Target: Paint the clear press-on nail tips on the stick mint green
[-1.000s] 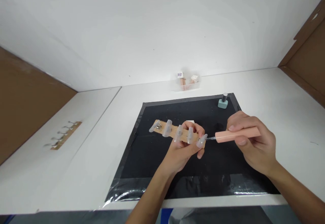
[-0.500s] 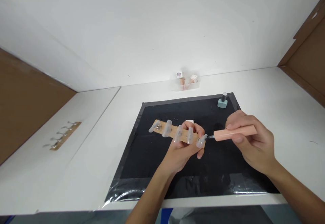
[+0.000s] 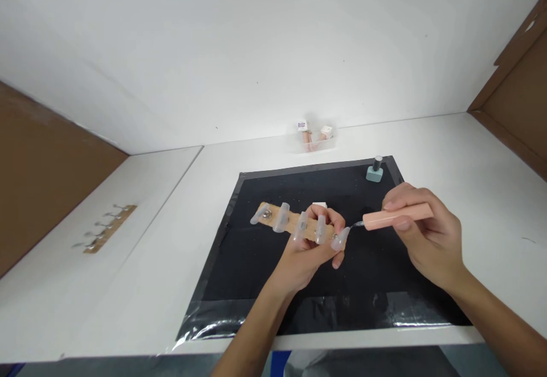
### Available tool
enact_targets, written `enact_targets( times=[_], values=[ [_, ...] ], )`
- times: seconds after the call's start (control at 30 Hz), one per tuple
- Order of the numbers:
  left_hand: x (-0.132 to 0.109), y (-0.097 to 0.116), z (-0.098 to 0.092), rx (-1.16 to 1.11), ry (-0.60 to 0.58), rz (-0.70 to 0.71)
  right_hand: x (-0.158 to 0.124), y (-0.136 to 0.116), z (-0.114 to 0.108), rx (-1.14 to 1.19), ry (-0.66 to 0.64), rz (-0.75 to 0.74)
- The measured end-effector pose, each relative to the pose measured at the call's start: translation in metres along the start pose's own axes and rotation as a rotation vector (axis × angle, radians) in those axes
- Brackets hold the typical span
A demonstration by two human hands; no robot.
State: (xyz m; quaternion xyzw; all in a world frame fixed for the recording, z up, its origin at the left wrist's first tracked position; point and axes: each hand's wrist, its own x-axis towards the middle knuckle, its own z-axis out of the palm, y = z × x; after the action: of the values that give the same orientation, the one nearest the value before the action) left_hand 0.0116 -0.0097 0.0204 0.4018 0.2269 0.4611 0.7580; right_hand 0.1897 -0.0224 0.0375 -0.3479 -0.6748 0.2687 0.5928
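My left hand [image 3: 305,257] grips a wooden nail tip stand [image 3: 293,221] from below, near its right end. Several translucent false nails [image 3: 282,217] stand across this strip on small metal mounts. Between the fingers of my right hand [image 3: 427,234] is the peach handle of a nail polish brush [image 3: 397,216]. The brush's dark tip meets the edge of the rightmost false nail [image 3: 341,239]. Part of a white block [image 3: 319,204] shows behind my left fingers; the rest is hidden.
A black mat [image 3: 239,263] covers the middle of the white table [image 3: 141,303]. On its far right corner stands a teal polish bottle [image 3: 375,173]. A clear tray [image 3: 322,144] with peach-handled items sits by the wall. Another nail stand [image 3: 110,230] lies at left.
The brush has shifted slightly right and up, its tip now at the upper edge of the rightmost false nail. My left hand and the stand have barely moved.
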Motion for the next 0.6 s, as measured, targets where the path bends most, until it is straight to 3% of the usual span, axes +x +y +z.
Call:
enact_targets(
  times=[0.3,0.4,0.6],
  values=[
    [-0.0012,-0.0010,-0.0027,0.009,0.010,0.002,0.0013,-0.0002,0.0010,0.004,0.019,-0.008],
    [-0.0013,-0.0016,-0.0024,0.011,0.011,-0.003,0.0016,-0.0005,0.0010,0.048,-0.029,-0.044],
    [-0.0013,-0.0022,-0.0026,0.015,-0.003,0.000,0.0007,-0.0011,0.0016,0.048,0.018,0.026]
  ],
)
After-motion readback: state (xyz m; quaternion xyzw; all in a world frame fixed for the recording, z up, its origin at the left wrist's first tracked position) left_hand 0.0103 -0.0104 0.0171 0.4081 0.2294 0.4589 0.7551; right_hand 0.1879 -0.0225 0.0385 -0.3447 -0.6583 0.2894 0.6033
